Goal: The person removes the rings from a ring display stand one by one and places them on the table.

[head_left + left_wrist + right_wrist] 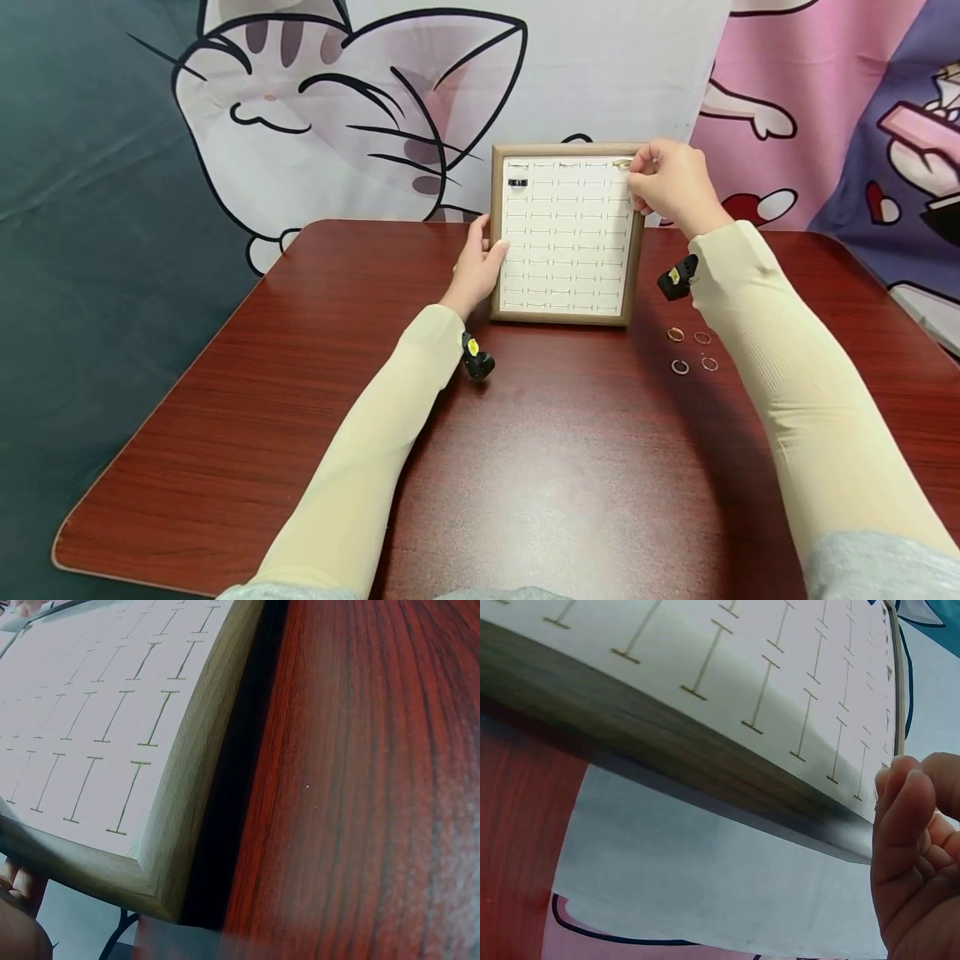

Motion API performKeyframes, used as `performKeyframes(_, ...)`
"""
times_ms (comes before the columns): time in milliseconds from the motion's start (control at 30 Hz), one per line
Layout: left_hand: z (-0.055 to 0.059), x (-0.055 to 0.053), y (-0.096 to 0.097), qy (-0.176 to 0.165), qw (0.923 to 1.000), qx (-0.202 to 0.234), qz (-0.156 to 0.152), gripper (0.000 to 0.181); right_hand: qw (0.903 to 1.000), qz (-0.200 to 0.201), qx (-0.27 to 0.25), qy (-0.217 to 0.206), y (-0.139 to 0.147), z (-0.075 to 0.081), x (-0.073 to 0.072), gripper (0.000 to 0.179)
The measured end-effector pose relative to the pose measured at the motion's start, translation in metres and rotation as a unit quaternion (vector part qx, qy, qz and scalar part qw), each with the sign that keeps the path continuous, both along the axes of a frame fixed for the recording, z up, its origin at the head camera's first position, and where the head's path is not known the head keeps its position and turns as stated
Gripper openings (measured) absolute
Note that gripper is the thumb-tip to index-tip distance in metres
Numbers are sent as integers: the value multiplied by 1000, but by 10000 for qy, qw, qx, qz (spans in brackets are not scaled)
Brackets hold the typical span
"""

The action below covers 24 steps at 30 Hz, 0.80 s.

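A ring display board [558, 318] with a wooden frame and a white slotted panel stands upright, facing me. My left hand [476, 265] grips its left edge, thumb at the front and fingers behind. At the upper right corner, my right hand [677, 183] has thumb and fingers pinched together on a gold ring [622, 164] in the top row; the fingertips partly cover it. A black ring [517, 182] sits in the second row at the left. In the right wrist view, the curled fingers [904, 817] meet at the frame's corner, and the ring is hidden.
Several loose rings lie on the red-brown table [337, 350] to the right of the board, among them a gold ring [676, 334] and a silver ring [680, 367]. Behind the table hangs a cloth [600, 67] with cartoon cats.
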<state>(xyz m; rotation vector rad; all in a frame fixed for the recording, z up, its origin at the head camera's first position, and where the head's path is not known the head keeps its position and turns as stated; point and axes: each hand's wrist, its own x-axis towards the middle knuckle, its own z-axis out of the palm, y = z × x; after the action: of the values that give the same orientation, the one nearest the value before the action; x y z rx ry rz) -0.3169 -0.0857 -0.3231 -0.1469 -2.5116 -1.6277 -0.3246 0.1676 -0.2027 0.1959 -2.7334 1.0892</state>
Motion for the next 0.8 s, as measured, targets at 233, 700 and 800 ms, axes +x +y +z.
performKeyframes(233,1,1,0,-43,10000,34,7,54,9999,-77,-101,-5,-4,4,-7,7)
performKeyframes(700,-1,0,-1,-50,10000,70,-26,54,9996,-96,-251,100,-8,0,-16,6)
performKeyframes(800,-1,-1,-1,14,10000,36,6,54,9996,-132,-225,135,-9,-1,-17,6)
